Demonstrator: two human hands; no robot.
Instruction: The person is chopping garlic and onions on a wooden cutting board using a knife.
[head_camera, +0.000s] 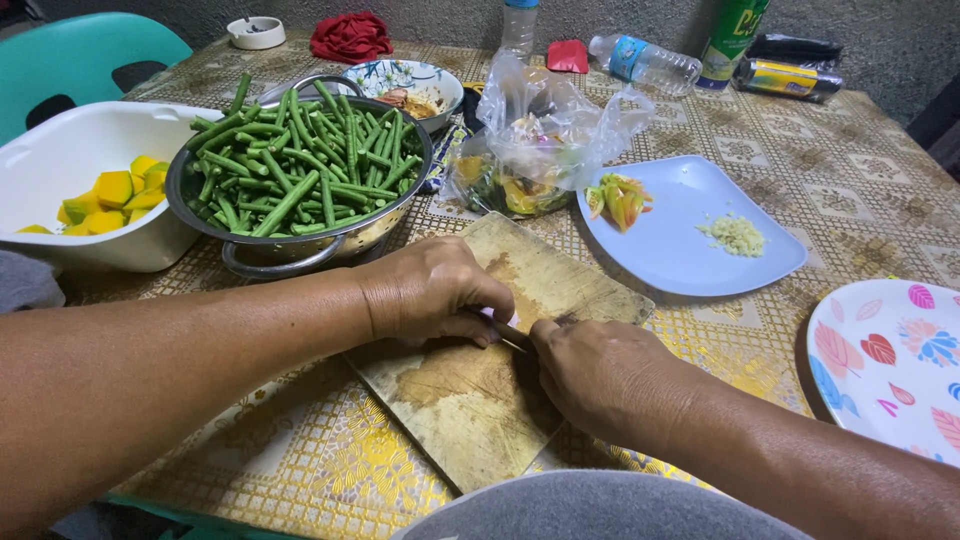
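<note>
clear bag (560, 125) mid-table, green canister (733, 40) behind

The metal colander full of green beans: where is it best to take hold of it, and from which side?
Probably by the loop handle on the near rim of the metal colander, coming from the cutting board side. It juts clear of the bowl, and the green beans are piled above the rim.

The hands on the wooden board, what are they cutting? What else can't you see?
Head view:
- The thing under the left hand and right hand on the cutting board: fingers cover it.
- Knife: only a sliver shows between the hands.
- Plastic bag contents: crumpled film blurs them.
- Flowered plate: cut off by the right edge.
</note>
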